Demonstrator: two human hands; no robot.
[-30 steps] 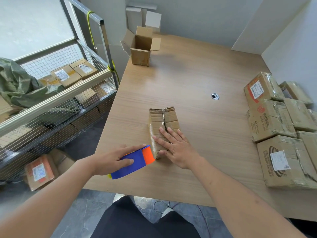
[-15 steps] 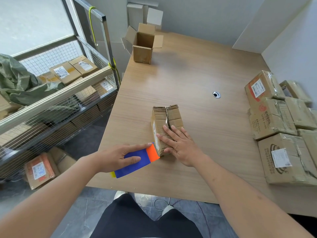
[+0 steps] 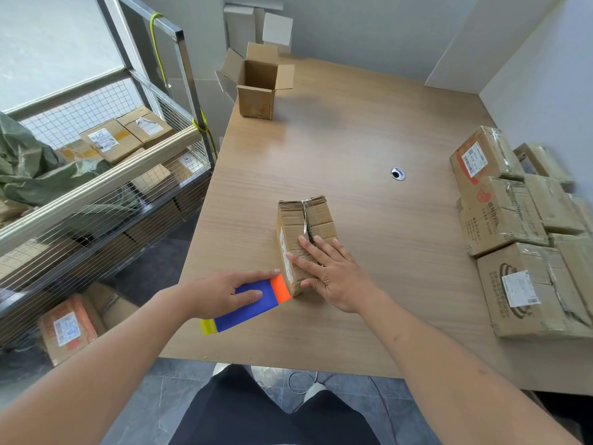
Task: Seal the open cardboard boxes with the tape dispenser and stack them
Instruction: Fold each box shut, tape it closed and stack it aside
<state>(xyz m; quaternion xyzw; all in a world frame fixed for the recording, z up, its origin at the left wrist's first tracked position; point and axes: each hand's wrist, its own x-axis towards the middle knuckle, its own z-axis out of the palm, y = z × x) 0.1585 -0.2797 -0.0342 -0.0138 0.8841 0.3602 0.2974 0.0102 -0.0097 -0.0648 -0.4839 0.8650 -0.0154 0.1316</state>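
Labels: white stickers on taped boxes (image 3: 500,216), cart boxes (image 3: 110,141) and centre box (image 3: 305,232); red print; none legible.

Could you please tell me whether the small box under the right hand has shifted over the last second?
No: the small box sits just as before, near-left of the cable hole in the table.

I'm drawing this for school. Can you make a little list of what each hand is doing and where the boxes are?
left hand: grips the blue and orange tape dispenser against the near end of the small box
right hand: lies flat on the small box
open box: far end of the table, flaps up
taped boxes: grouped at the table's right edge
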